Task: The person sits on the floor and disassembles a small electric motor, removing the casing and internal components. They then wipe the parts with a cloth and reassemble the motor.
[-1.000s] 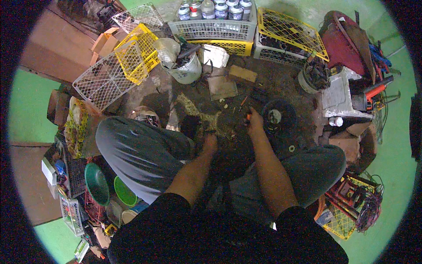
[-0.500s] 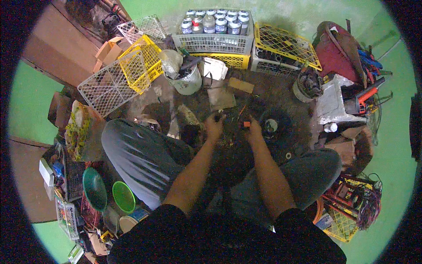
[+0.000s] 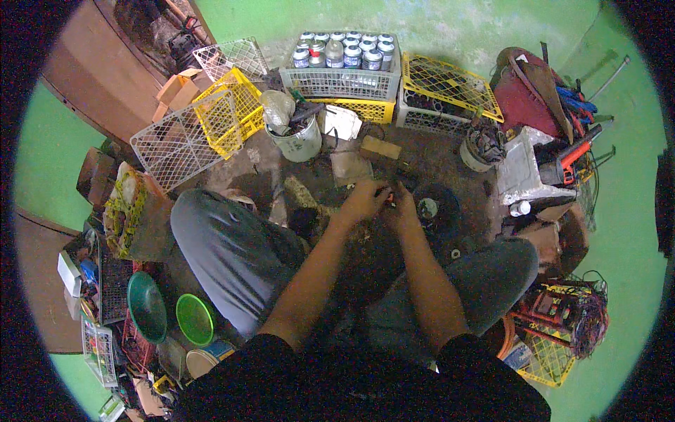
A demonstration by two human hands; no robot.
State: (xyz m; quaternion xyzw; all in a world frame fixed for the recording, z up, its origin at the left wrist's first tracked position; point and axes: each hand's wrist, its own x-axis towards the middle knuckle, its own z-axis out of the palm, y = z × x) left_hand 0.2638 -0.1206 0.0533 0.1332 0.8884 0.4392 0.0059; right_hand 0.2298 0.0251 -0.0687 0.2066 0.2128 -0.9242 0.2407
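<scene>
My left hand (image 3: 365, 200) and my right hand (image 3: 403, 207) meet over the dark floor between my bent legs. A small orange-red piece (image 3: 391, 200) shows between them, gripped by my right fingers. The fingers of my left hand are curled against it; whether they hold anything else is hidden. Just beyond the hands lies a flat greyish square piece (image 3: 351, 169), with a tan block (image 3: 380, 147) behind it. Right of my right hand sits a dark round shape on the floor, with a whitish round thing (image 3: 427, 207) on it.
A white bucket (image 3: 298, 146) stands ahead left, a smaller filled bucket (image 3: 476, 158) ahead right. Beyond are a grey crate (image 3: 337, 83) of cans and yellow crates (image 3: 373, 111). A small pale ring (image 3: 455, 253) lies by my right knee. Green basins (image 3: 195, 318) stand at left.
My left hand has moved right and closed in on my right hand, so they now meet. The orange piece is now partly covered by fingers. The whole view has shifted slightly.
</scene>
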